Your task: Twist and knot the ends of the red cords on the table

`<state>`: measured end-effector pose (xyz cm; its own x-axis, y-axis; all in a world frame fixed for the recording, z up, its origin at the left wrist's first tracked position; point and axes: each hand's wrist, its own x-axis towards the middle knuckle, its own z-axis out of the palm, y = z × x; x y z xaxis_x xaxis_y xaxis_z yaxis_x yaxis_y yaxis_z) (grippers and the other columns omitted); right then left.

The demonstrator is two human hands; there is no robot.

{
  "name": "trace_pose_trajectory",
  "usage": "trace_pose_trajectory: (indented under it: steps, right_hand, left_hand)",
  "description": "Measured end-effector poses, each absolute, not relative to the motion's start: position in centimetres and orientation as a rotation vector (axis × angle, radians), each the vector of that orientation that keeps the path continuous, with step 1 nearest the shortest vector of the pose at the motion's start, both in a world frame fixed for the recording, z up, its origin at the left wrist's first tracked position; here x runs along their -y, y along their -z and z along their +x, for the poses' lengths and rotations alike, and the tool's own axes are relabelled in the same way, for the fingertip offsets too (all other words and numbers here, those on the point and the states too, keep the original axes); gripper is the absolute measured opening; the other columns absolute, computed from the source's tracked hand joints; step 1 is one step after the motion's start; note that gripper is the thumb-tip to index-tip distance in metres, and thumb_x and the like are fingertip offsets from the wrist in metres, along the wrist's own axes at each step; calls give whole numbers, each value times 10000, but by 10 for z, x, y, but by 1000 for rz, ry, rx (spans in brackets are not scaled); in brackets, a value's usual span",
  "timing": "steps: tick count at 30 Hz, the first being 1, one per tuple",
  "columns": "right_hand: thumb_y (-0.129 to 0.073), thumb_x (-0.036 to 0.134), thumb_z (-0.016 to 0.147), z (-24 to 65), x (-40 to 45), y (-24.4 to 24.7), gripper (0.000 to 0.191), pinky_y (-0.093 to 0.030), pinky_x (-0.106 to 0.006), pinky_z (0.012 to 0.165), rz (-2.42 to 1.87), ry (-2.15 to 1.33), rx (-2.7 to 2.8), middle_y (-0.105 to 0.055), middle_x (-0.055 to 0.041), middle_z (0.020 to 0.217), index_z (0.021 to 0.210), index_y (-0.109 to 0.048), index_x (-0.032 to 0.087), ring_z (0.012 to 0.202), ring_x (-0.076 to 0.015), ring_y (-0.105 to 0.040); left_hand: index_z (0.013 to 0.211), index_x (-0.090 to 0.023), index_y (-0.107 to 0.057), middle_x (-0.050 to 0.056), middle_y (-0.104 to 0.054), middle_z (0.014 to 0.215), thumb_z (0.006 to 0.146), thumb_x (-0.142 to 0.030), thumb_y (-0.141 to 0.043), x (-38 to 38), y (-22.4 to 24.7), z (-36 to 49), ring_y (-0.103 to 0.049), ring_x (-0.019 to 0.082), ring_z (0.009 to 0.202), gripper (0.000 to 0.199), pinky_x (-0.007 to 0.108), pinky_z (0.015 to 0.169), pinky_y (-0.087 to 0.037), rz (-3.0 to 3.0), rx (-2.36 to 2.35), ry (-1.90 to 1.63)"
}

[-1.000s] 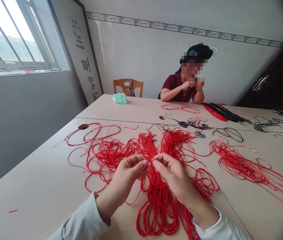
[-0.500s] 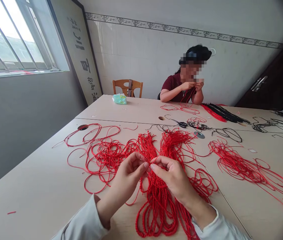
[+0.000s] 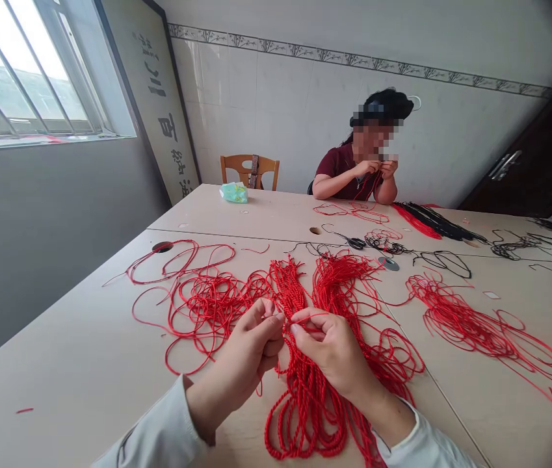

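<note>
Between my two hands runs a thin red cord (image 3: 311, 318), pinched close to one end of each grip. My left hand (image 3: 257, 338) is closed on it with thumb against forefinger. A finger's width away, my right hand (image 3: 330, 348) pinches the same cord, part of which lies over its forefinger. Under both hands lies a bundle of braided red cords (image 3: 305, 390), looped toward me. Just right of it spreads a second bundle of red cords (image 3: 339, 276) with loose ends. The exact shape of the cord at my fingertips is too small to tell.
Tangled red cord (image 3: 212, 299) lies to the left, and another loose red hank (image 3: 480, 322) to the right. Black scissors (image 3: 355, 243) rest beyond, near black cords (image 3: 444, 260). Across the table (image 3: 85, 364) a person (image 3: 348, 169) handles red cord. A tissue pack (image 3: 233, 192) sits at the far edge.
My fingertips have drawn slightly apart, and the left fingers have curled in more. The red cord now lies across my right forefinger. The bundles have stayed in place.
</note>
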<state>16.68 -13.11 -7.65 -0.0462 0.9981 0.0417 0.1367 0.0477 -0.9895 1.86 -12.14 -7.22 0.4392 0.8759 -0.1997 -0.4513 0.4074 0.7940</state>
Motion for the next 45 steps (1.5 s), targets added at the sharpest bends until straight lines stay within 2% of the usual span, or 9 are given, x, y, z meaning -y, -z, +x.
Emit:
trace_pose_trajectory:
  steps: [7,13,21,26,31,37,42,45]
  right_hand:
    - [-600,273,809,165,130,82,97,-428,-243,503,-1292,-995,1441,-603,2,658,801,-636,184,533,-129,-537]
    - [-593,342,851,170,125,80,182,-441,-258,610,-1160,-1129,1433,-610,-8,700,796,-646,177,643,-147,-550]
    - [-571,372,885,175,121,84,237,-313,-232,544,-1155,-1106,1419,-472,35,641,779,-592,161,581,-101,-362]
    - [-603,376,870,174,122,84,234,-256,-217,495,-1117,-1264,1355,-407,63,592,793,-588,155,529,-75,-293]
    - [-631,369,850,167,126,79,225,-187,-209,445,-1081,-1360,1249,-350,90,539,790,-589,155,473,-55,-207]
    - [-644,382,840,160,128,84,228,-232,-197,456,-1029,-1389,1231,-436,69,590,832,-581,164,493,-55,-279]
    - [-616,448,854,167,122,87,287,-255,-190,424,-1073,-1352,1377,-485,62,561,905,-595,167,446,-55,-340]
    - [-647,476,814,172,118,86,326,-299,-185,392,-1099,-1440,1313,-558,40,575,878,-592,161,408,-58,-396]
  left_hand:
    - [764,-242,-303,-127,-225,532,814,-292,-660,129,71,27,-112,53,446,364,178,400,-84,765,-671,-946]
    - [755,-237,-300,-125,-198,541,811,-266,-656,127,75,27,-106,54,458,362,174,405,-89,731,-678,-998]
    - [838,-220,-430,-108,-212,575,836,-269,-621,120,80,21,-151,52,476,197,176,428,-108,736,-682,-979]
    - [780,-206,-439,-116,-241,539,803,-409,-693,120,76,23,-154,42,455,325,169,413,-132,830,-848,-975]
    - [730,-208,-408,-119,-281,514,765,-427,-718,120,72,25,-174,36,437,381,160,409,-145,788,-905,-1045]
    - [717,-199,-454,-117,-299,495,740,-450,-727,114,71,21,-165,37,425,371,175,402,-146,871,-934,-1049]
    - [709,-187,-487,-120,-252,485,710,-489,-746,107,75,19,-134,43,436,398,200,404,-105,993,-911,-902]
    - [728,-183,-491,-112,-215,521,765,-572,-657,106,78,18,-114,56,463,424,216,417,-85,995,-893,-858]
